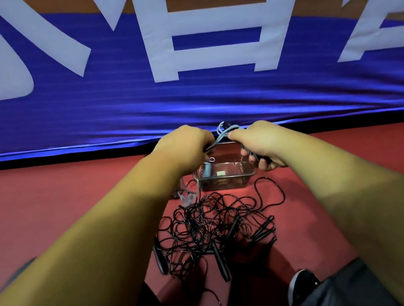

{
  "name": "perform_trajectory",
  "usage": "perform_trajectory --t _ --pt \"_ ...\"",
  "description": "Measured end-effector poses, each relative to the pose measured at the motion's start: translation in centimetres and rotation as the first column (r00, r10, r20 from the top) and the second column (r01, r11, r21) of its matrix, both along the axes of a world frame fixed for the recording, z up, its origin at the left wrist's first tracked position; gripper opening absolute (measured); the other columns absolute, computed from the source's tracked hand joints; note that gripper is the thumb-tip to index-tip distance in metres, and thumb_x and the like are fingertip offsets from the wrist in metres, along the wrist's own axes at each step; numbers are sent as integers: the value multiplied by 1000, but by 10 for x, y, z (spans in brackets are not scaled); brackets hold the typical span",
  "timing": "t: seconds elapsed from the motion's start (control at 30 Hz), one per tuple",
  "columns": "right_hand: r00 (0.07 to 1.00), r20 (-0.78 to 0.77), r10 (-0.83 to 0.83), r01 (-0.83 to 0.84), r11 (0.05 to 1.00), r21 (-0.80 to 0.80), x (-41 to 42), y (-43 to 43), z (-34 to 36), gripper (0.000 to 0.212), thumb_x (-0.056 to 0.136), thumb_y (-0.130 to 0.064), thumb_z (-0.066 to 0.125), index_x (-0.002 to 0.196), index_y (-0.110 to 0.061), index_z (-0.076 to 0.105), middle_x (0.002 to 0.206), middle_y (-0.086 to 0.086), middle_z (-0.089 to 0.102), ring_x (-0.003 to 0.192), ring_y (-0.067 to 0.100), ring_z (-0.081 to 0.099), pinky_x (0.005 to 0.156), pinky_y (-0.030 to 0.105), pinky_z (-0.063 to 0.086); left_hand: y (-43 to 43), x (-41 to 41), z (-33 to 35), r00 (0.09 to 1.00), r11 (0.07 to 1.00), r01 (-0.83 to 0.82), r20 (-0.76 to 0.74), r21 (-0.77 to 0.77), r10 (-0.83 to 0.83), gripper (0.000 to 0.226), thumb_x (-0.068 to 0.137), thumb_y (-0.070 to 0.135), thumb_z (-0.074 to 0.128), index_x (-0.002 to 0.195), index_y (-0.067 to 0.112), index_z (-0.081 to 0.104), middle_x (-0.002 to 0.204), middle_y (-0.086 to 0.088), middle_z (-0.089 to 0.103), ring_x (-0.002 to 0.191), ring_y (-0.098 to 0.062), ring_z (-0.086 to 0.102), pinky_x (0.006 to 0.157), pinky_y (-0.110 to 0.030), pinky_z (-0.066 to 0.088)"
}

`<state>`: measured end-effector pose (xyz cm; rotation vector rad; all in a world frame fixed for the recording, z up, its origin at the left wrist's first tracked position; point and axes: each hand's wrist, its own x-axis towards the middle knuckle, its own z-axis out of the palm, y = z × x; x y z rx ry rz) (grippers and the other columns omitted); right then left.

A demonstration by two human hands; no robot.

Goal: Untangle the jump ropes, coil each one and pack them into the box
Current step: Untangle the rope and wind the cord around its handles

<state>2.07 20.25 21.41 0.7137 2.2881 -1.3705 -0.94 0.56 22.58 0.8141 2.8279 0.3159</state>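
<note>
Both my hands are raised over a clear plastic box (227, 179) on the red floor. My left hand (184, 146) and my right hand (259, 145) grip a pale blue jump rope (224, 132) between them, bunched in loops. Dark handles stick out below my right hand's fingers. A light blue handle (207, 168) leans inside the box at its left end. In front of the box lies a tangled heap of black jump ropes (213, 228) with several black handles (221, 260). A clear handle (187, 198) lies at the heap's far left.
A blue banner (188, 98) with big white letters hangs right behind the box, down to the floor. Red carpet (60, 197) spreads on both sides. My dark shoe (302, 286) and trouser legs are at the bottom of the view.
</note>
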Motion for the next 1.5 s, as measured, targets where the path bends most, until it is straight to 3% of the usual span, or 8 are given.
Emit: perform_trajectory --t 0.17,0.3,0.57,0.73,0.87,1.03,1.2,1.5 --pt "993 -67 -96 83 981 -175 3 -7 16 49 86 -66 64 98 -19 62 86 5 59 54 16 47 47 19 30 6 -4 -6 990 991 -79 121 111 65 36 79 34 90 75 22 57 69 5 69 66 -17 67 59 -28 45" --pt "991 -94 -90 71 978 -195 5 -5 17 55 92 -74 60 114 -24 62 89 5 60 52 14 47 44 19 30 4 2 -2 922 928 -196 382 318 64 35 77 27 93 87 13 63 70 -6 76 49 -13 65 49 -27 51" --pt "980 -164 -109 74 975 -209 3 -5 18 36 101 -60 58 105 -24 59 83 5 58 48 14 45 47 19 29 2 -1 -10 980 976 -107 184 187 72 34 100 51 63 85 20 67 73 0 69 68 -18 65 64 -29 48" --pt "972 -195 -132 99 981 -168 0 -1 16 43 98 -67 57 101 -24 58 84 5 61 53 15 47 47 20 32 4 4 -6 751 665 -467 659 583 -51 41 110 48 42 92 13 54 73 -6 72 73 -27 73 67 -35 49" --pt "963 -223 -150 116 980 -161 -2 1 15 44 97 -70 56 103 -27 59 83 3 61 55 15 48 47 20 33 -1 6 1 674 565 -503 706 654 -216 26 112 30 43 109 7 55 72 -11 66 43 -18 49 59 -33 45" --pt "941 -235 -243 189 954 -232 -4 7 20 42 95 -69 61 105 -28 60 81 4 62 52 15 49 45 20 34 -5 0 6 823 700 -345 560 625 -95 43 111 42 40 118 8 67 60 -5 50 53 -17 39 53 -29 35" --pt "948 -153 -278 210 910 -357 -2 6 26 31 91 -55 69 96 -25 63 76 2 61 46 13 45 46 19 28 -9 -1 -9 849 867 -209 524 453 -70 36 113 33 38 106 23 72 72 -4 65 82 -34 65 96 -53 52" --pt "968 -136 -210 128 884 -450 -1 6 26 33 92 -56 71 101 -25 64 73 2 61 48 14 43 40 20 27 -8 -6 -15 746 717 -477 665 508 25 16 105 15 62 113 13 76 86 -4 75 57 -9 59 45 -18 40"
